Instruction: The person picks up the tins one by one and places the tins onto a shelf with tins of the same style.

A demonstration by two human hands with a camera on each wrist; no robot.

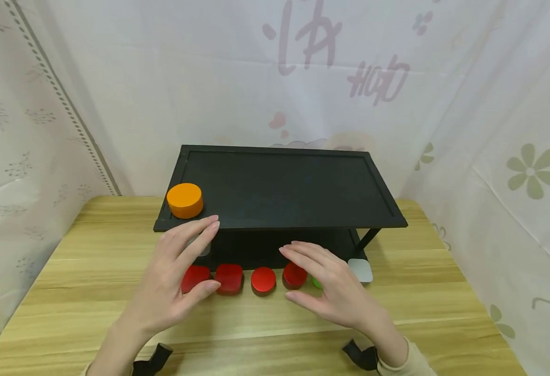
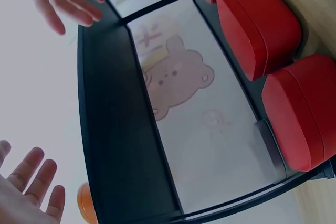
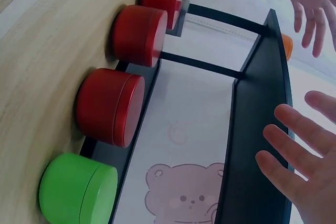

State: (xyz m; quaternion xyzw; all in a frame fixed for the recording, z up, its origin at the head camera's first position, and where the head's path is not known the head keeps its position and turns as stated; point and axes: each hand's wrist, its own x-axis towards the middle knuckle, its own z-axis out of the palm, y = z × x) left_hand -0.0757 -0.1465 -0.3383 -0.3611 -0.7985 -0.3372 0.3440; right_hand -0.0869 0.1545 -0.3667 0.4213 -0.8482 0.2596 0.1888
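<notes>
- Left hand (image 1: 167,279): fingers extended, thumb spread away, holding nothing, by the near left edge of the black shelf (image 1: 289,190); contact cannot be told.
- Right hand (image 1: 328,284): likewise spread with nothing held, above the row's right part; a wide gap separates both hands.
- Orange tin (image 1: 185,202): upper deck, near left corner, close to the edge.
- Four red tins (image 1: 229,280) line the shelf's near side; white tin (image 1: 360,270) at the right end.
- Green tin (image 3: 79,190): mostly hidden in the head view, plain from the right wrist.
- Only the wrist views show the bear print (image 2: 181,80).
</notes>
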